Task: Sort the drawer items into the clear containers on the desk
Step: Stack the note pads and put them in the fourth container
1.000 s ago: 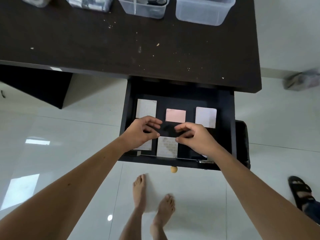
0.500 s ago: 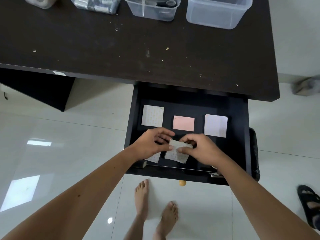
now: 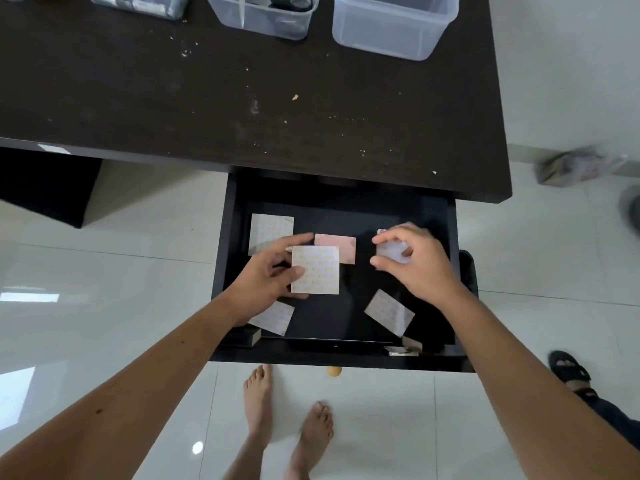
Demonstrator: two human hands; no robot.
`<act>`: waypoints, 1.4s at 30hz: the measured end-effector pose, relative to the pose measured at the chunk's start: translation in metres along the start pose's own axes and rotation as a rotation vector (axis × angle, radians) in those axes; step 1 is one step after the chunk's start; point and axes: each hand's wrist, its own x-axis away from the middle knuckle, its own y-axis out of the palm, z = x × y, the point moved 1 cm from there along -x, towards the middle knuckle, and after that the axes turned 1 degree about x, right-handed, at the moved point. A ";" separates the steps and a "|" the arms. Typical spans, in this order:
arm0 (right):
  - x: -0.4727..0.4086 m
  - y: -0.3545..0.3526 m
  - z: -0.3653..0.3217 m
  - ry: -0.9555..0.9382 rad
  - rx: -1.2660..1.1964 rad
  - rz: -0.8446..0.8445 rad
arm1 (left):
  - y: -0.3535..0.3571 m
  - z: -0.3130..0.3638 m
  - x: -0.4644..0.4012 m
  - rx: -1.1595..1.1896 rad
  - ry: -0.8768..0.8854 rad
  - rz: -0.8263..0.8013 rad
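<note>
Head view: an open black drawer [image 3: 450, 271] juts out from under a dark desk [image 3: 242, 98], and both bare hands work inside it. The left hand [image 3: 270, 278] holds a patterned square card [image 3: 316, 270] lifted above the drawer floor, thumb pressed on its near left face and fingers behind it, the index finger stretched toward the far right. The right hand [image 3: 412, 261] has its thumb and curled fingers pinching a pale card [image 3: 389, 252] at the far right of the drawer. Between the 2 hands a pink card [image 3: 341, 244] lies flat, its near left corner hidden by the held card. A patterned card [image 3: 268, 230] lies at the far left of the drawer, another [image 3: 273, 317] lies near the left forearm, partly under it, and a tilted one [image 3: 389, 312] lies near the right wrist. A small dark block [image 3: 242, 336] sits at the near left corner, and a small silvery object [image 3: 401, 349] at the near right edge is too unclear to name.

On the far edge of the desk stand 3 clear containers: the right one [image 3: 393, 26] looks bare inside, the middle one [image 3: 266, 15] holds dark round things, the left one [image 3: 138, 5] holds silvery things. Pale specks dot the desktop.

Below the drawer a round wooden knob [image 3: 334, 371] shows, and the person's bare feet [image 3: 287, 424] stand on white floor tiles [image 3: 104, 271]. A sandalled foot [image 3: 569, 372] is at the right edge
</note>
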 end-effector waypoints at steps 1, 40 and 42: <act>-0.003 0.000 0.004 -0.011 0.060 0.020 | 0.000 0.001 0.000 -0.002 0.004 0.007; -0.004 0.028 -0.069 0.051 -0.415 -0.251 | -0.004 0.023 0.022 -0.003 0.088 -0.084; -0.007 0.034 -0.080 0.017 -0.391 -0.267 | -0.010 0.025 0.026 -0.021 0.111 -0.064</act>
